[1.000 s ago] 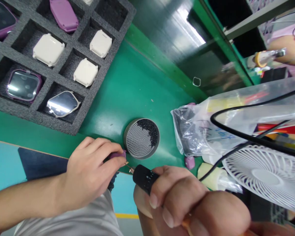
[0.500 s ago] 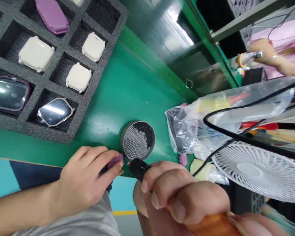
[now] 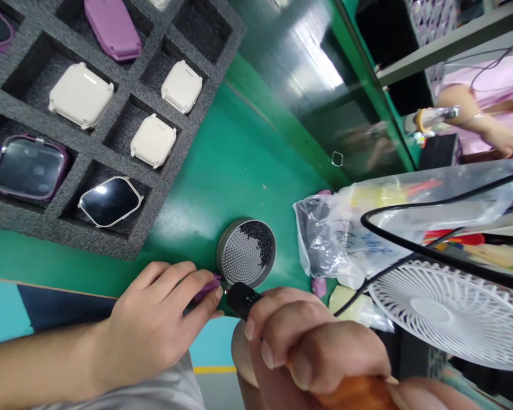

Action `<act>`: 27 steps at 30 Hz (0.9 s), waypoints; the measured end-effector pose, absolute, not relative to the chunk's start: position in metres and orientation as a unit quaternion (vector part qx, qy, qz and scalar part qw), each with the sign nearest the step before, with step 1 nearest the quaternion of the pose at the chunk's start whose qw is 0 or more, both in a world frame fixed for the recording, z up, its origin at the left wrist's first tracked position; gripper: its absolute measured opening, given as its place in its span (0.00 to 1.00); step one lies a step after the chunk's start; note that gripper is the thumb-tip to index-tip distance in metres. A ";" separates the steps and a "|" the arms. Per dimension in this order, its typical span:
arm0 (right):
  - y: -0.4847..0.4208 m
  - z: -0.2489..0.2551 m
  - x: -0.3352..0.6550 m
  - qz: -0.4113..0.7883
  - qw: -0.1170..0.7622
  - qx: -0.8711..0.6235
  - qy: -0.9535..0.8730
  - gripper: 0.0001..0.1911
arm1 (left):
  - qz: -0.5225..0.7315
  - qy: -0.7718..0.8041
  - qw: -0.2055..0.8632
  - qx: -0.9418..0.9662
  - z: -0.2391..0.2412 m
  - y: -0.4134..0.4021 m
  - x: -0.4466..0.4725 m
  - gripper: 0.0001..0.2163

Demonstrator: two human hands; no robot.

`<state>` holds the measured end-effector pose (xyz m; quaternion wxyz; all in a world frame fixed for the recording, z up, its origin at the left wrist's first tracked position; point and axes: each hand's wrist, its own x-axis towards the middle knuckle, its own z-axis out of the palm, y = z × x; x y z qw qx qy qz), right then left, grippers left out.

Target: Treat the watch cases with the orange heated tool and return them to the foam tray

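Note:
My left hand [image 3: 158,324] is closed around a purple watch case [image 3: 207,289] at the front edge of the green bench. Fingers cover most of the case. My right hand [image 3: 316,341] grips an electric screwdriver [image 3: 241,299] with a black, marked nose and an orange body. Its tip points left and is at the right end of the watch case; whether it touches cannot be made out. Just beyond both hands stands a round grey dish [image 3: 220,250] with a dimpled floor. Small black screws [image 3: 260,242] are heaped along its far right side.
A dark foam tray [image 3: 111,245] at left holds white and purple watch cases in its pockets. To the right lie a clear plastic bag [image 3: 325,228], a white fan [image 3: 431,313] and a black cable [image 3: 393,233]. Another person's arm [image 3: 483,119] shows at far right.
The whole view has shifted, so tray and dish appear slightly farther right and lower. Both hands keep their holds, and the screwdriver tip stays at the case's end.

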<state>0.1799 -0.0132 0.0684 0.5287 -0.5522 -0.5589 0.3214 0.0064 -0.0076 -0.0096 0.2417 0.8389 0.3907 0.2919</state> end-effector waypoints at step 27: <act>0.002 0.080 0.181 0.288 0.680 -0.485 -0.468 0.25 | 0.299 0.359 0.191 0.863 -0.009 -0.011 0.005 0.16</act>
